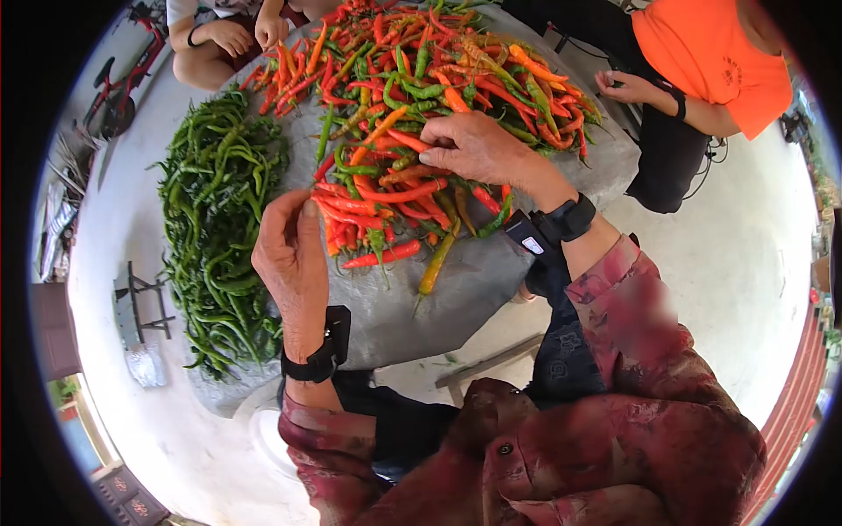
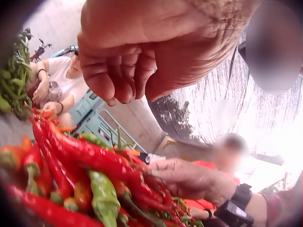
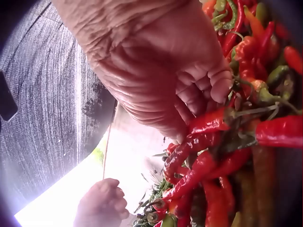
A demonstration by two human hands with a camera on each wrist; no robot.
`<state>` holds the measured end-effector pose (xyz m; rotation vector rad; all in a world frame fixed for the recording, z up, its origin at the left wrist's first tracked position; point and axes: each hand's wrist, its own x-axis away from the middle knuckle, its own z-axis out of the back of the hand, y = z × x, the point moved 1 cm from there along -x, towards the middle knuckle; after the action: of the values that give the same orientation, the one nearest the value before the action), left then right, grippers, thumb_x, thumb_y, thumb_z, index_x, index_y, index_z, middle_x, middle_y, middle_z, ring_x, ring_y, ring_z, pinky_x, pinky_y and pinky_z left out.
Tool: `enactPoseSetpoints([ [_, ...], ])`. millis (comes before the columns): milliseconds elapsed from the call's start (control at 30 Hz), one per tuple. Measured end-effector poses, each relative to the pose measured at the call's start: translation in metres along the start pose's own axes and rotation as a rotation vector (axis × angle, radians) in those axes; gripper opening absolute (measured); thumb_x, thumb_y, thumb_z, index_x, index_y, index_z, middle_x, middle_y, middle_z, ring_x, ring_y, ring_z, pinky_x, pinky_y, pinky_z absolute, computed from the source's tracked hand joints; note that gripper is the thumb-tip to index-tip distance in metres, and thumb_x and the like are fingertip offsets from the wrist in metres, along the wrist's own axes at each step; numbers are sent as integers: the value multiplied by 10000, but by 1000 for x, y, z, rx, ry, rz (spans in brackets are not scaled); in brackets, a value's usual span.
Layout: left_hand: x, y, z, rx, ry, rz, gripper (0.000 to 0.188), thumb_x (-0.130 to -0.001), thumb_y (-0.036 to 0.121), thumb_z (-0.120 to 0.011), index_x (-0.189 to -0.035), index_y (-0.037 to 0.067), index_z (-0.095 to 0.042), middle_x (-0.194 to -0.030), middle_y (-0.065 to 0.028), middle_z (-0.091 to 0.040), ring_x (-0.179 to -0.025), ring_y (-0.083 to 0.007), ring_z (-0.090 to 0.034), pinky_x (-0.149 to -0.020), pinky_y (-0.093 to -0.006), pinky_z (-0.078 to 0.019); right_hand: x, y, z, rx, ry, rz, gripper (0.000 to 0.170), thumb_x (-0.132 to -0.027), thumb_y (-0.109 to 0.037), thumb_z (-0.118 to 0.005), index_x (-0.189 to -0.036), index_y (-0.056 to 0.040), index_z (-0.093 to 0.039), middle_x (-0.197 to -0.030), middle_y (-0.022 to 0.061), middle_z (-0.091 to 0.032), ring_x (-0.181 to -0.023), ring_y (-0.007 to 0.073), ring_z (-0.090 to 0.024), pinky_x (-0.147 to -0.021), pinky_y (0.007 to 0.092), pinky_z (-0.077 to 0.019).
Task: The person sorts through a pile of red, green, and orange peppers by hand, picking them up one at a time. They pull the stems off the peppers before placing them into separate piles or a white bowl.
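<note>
My left hand (image 1: 294, 250) hovers at the near left edge of the heap of red chili peppers (image 1: 386, 206). Its fingers curl loosely, and nothing shows between thumb and fingertips in the left wrist view. My right hand (image 1: 482, 149) reaches over the middle of the heap. Between its thumb and fingers it pinches a red chili pepper (image 1: 406, 140), whose green stem points away from the palm in the right wrist view. A green chili pepper (image 2: 104, 196) lies among the red ones below my left hand.
A long pile of green chili peppers (image 1: 219, 228) lies along the left of the grey-covered table (image 1: 438, 324). Across it sits a person in white (image 1: 219, 35), and another in orange (image 1: 710, 61) is at the right. A low bench (image 1: 487, 368) stands near my legs.
</note>
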<state>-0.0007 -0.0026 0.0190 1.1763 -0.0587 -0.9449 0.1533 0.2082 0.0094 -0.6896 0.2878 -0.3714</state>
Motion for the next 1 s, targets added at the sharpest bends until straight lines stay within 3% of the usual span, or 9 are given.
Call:
enactPoseSetpoints([
  [100, 4, -17, -1, 47, 28, 82, 93, -913, 93, -593, -954, 18, -629, -718, 55, -510, -619, -27, -424, -545, -183, -346, 3, 3, -4, 41, 93, 76, 225, -839, -236, -648, -897, -23, -603, -721, 123, -611, -643, 259, -585, -591, 375, -438],
  [267, 15, -14, -19, -148, -89, -68, 85, -887, 77, -612, -931, 9, -636, -731, -8, -574, -651, -64, -516, -588, -233, -440, 11, -5, 10, 160, -84, -15, 344, -745, -336, -693, -843, -20, -599, -761, 171, -584, -777, 364, -593, -678, 453, -454],
  [367, 15, -2, -24, -155, -99, -104, 82, -888, 77, -610, -930, 11, -636, -744, -26, -600, -665, -81, -551, -612, -240, -459, 16, 8, 6, 106, -55, 108, 311, -742, -305, -683, -826, -19, -591, -761, 176, -575, -782, 365, -587, -690, 463, -444],
  [500, 9, -3, -27, -188, -63, -192, 91, -894, 87, -604, -946, 20, -636, -754, -35, -611, -656, -88, -552, -619, -239, -455, 14, 7, 11, 66, -92, 90, 286, -745, -271, -664, -828, -11, -578, -751, 181, -567, -773, 365, -588, -679, 459, -441],
  [600, 6, -7, -26, -158, -58, -111, 93, -896, 89, -601, -952, 23, -635, -751, -30, -609, -631, -82, -522, -595, -233, -431, 10, 4, 15, -40, 2, 49, 308, -799, -281, -649, -897, -4, -554, -748, 178, -543, -737, 362, -543, -661, 425, -415],
  [767, 3, -5, -29, -101, -44, -57, 88, -896, 83, -598, -947, 20, -632, -749, -24, -608, -627, -79, -515, -591, -238, -429, 6, 1, 18, -125, 83, 38, 362, -856, -338, -637, -945, 5, -561, -745, 73, -534, -680, 193, -506, -631, 344, -412],
  [833, 3, -4, -32, -80, -49, -117, 69, -848, 34, -628, -915, 19, -623, -765, -84, -607, -618, -160, -568, -585, -274, -458, 5, 0, 19, -137, 119, 14, 338, -873, -323, -635, -964, -4, -571, -749, 40, -538, -660, 129, -487, -608, 301, -410],
  [933, 5, -2, -34, -87, -61, -158, 70, -840, 31, -633, -910, 27, -623, -766, -95, -609, -628, -184, -590, -586, -289, -467, 3, -4, 19, -773, 317, -31, 138, -924, -202, -608, -956, -68, -598, -786, -31, -563, -619, 18, -447, -536, 186, -378],
  [1000, 5, 4, -34, -88, -83, -153, 78, -837, 30, -634, -915, 29, -622, -765, -101, -609, -632, -198, -597, -589, -299, -472, 0, -8, 18, -955, 369, 8, 157, -912, -225, -624, -915, -70, -606, -766, -30, -558, -594, 24, -460, -513, 185, -374],
])
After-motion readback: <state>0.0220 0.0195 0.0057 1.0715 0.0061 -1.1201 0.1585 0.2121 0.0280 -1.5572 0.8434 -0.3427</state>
